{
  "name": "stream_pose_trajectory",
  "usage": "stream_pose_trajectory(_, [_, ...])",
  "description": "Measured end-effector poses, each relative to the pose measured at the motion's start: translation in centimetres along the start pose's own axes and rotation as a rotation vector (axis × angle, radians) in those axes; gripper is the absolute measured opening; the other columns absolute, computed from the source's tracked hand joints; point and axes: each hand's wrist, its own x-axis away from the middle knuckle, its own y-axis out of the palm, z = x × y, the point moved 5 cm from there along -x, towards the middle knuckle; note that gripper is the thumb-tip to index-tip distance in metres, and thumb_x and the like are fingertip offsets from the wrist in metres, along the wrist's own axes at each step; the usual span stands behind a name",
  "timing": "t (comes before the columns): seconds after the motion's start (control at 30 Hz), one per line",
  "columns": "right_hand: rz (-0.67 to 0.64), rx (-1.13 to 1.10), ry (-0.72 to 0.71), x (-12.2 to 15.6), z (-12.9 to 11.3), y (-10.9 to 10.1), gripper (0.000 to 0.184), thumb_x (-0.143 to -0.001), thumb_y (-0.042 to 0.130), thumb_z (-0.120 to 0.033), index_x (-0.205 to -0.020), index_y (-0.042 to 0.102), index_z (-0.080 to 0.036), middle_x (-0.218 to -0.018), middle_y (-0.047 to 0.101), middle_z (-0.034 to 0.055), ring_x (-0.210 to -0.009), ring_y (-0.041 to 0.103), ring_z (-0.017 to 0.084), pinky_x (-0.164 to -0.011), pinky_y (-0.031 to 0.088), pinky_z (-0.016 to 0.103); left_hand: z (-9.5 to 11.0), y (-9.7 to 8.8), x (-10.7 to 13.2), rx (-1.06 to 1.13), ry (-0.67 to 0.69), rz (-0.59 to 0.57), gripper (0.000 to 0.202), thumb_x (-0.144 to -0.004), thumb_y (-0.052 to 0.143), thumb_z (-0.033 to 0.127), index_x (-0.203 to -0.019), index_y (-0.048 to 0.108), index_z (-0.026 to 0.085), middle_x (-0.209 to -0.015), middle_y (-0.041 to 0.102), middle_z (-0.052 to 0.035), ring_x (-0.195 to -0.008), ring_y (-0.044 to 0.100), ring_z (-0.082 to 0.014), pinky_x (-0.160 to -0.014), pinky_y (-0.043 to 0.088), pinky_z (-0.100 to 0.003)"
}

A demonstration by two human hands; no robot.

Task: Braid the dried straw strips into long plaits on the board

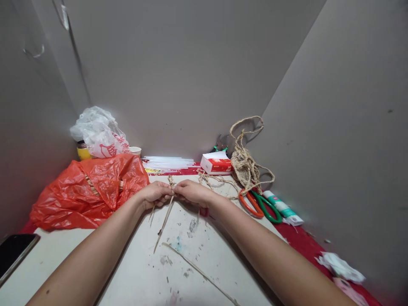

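Note:
My left hand (pixel 157 194) and my right hand (pixel 191 191) meet over the white board, fingertips almost touching. Both pinch a braided straw cord (pixel 171 180), whose plaited end sticks up beyond my fingers. From the pinch, a long loose straw strand (pixel 165 223) hangs toward me, and thinner wisps dangle under my left hand. Nearer to me, a separate straw strand (pixel 200 272) lies slantwise on the board. A small red object (pixel 203 211) shows partly beneath my right wrist; its kind is unclear.
A red plastic bag (pixel 92 191) bulges at left, a phone (pixel 15 255) nearer. Behind are white sticks (pixel 168 162) and a tissue box (pixel 216 163). At right sit a braided rope bundle (pixel 247 165), scissors with orange and green handles (pixel 253 206) and a white-green tube (pixel 282 207). Grey walls enclose the board.

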Motion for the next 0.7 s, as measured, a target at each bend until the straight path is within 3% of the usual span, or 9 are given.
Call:
stream_pose_trajectory(0.13, [-0.099, 0.045, 0.017, -0.7, 0.5, -0.3, 0.028, -0.081, 0.05, -0.033, -0.06, 0.051, -0.014, -0.046, 0.037, -0.0061, -0.035, 0.026, 0.003, -0.034, 0.016, 0.019, 0.2, 0.1, 0.2, -0.041, -0.003, -0.027, 0.019, -0.062, 0.066, 0.026, -0.065, 0.052, 0.014, -0.046, 0.035, 0.0091, -0.035, 0.019, -0.0007, -0.037, 0.005, -0.02])
stream_pose_trajectory(0.3, [-0.245, -0.13, 0.044, -0.6, 0.6, -0.1, 0.028, -0.083, 0.048, -0.032, -0.06, 0.044, -0.016, -0.043, 0.031, -0.0082, -0.032, 0.019, 0.003, -0.032, 0.011, 0.019, 0.7, -0.3, 0.5, -0.124, 0.016, 0.034, 0.021, -0.063, 0.066, 0.028, -0.063, 0.05, 0.016, -0.045, 0.037, 0.0082, -0.035, 0.021, -0.0016, -0.036, 0.007, -0.02])
stream_pose_trajectory(0.4, [-0.202, -0.201, 0.059, -0.4, 0.5, 0.1, 0.025, -0.08, 0.049, -0.024, -0.058, 0.042, -0.016, -0.04, 0.029, -0.0088, -0.031, 0.018, 0.003, -0.031, 0.011, 0.019, 0.9, -0.4, 0.6, -0.218, 0.031, 0.065, 0.021, -0.064, 0.065, 0.031, -0.061, 0.05, 0.016, -0.046, 0.039, 0.0075, -0.035, 0.022, -0.0019, -0.036, 0.009, -0.02])
stream_pose_trajectory(0.53, [-0.104, -0.173, 0.032, -0.4, 0.4, 0.3, 0.021, -0.077, 0.048, -0.021, -0.057, 0.051, -0.015, -0.035, 0.029, -0.0082, -0.029, 0.019, 0.004, -0.03, 0.012, 0.019, 1.0, -0.5, 0.8, -0.31, 0.028, 0.017, 0.021, -0.066, 0.061, 0.033, -0.072, 0.062, 0.013, -0.049, 0.042, 0.0065, -0.036, 0.021, -0.0022, -0.036, 0.011, -0.02])
stream_pose_trajectory(0.7, [-0.123, -0.139, 0.002, -0.6, 0.6, 0.5, 0.023, -0.077, 0.043, -0.018, -0.06, 0.059, -0.014, -0.032, 0.027, -0.0078, -0.028, 0.017, 0.005, -0.03, 0.011, 0.021, 1.1, -1.5, 1.0, -0.384, 0.006, 0.051, 0.02, -0.066, 0.059, 0.033, -0.068, 0.061, 0.014, -0.05, 0.046, 0.005, -0.036, 0.025, -0.0027, -0.036, 0.011, -0.019])
